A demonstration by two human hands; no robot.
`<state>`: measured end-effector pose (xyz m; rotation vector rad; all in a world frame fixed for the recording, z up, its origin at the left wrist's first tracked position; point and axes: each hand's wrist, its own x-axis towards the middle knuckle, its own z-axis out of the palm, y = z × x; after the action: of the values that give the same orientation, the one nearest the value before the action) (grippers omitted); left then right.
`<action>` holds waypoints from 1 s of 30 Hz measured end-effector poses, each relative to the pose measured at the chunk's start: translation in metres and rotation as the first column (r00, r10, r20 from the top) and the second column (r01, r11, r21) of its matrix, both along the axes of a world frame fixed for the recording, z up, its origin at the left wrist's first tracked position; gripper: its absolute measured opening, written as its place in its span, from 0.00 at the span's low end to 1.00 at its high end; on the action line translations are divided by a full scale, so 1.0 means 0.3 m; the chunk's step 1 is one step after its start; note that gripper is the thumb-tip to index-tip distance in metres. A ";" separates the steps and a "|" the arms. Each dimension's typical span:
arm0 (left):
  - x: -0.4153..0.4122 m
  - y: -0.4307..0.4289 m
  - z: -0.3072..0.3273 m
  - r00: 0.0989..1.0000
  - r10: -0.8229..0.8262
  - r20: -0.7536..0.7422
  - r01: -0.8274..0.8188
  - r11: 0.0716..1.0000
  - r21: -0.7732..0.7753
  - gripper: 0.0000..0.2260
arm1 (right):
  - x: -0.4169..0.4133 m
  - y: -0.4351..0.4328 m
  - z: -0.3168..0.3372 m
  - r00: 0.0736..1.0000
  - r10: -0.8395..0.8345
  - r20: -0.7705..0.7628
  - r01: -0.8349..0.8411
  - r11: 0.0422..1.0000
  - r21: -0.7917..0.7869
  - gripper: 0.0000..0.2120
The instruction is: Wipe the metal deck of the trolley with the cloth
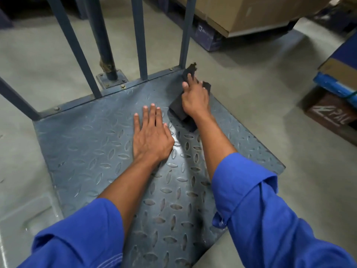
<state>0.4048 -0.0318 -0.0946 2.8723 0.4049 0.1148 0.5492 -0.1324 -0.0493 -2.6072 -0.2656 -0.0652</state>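
Just beyond the cloth (178, 111), upright bars (139, 35) edge the deck (87, 142).

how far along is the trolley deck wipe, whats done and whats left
Done: unclear; the deck shows no clean-versus-dirty line. In hand: the right hand holds the dark cloth on the far right corner, by a rail post; the left hand rests flat mid-deck. Left: probably the near half, where a dark patch shows.
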 end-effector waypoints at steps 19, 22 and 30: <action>0.036 -0.117 0.014 0.997 -0.055 0.045 0.056 0.998 -0.024 0.31 | -0.097 -0.123 -0.095 0.996 0.083 -0.030 -0.086 0.990 -0.116 0.25; 0.033 -0.113 0.018 0.997 -0.063 0.048 0.064 0.998 -0.024 0.34 | -0.149 -0.209 -0.134 0.997 -0.049 0.053 0.053 0.997 -0.065 0.25; 0.037 -0.099 0.022 0.993 -0.032 0.113 0.045 0.993 -0.107 0.29 | -0.241 -0.155 -0.093 0.978 -0.029 0.207 0.037 0.999 -0.034 0.24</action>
<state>0.4159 -0.0616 -0.0881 2.7488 0.3237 0.2370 0.4767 -0.1788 -0.0772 -2.6442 -0.2985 -0.3470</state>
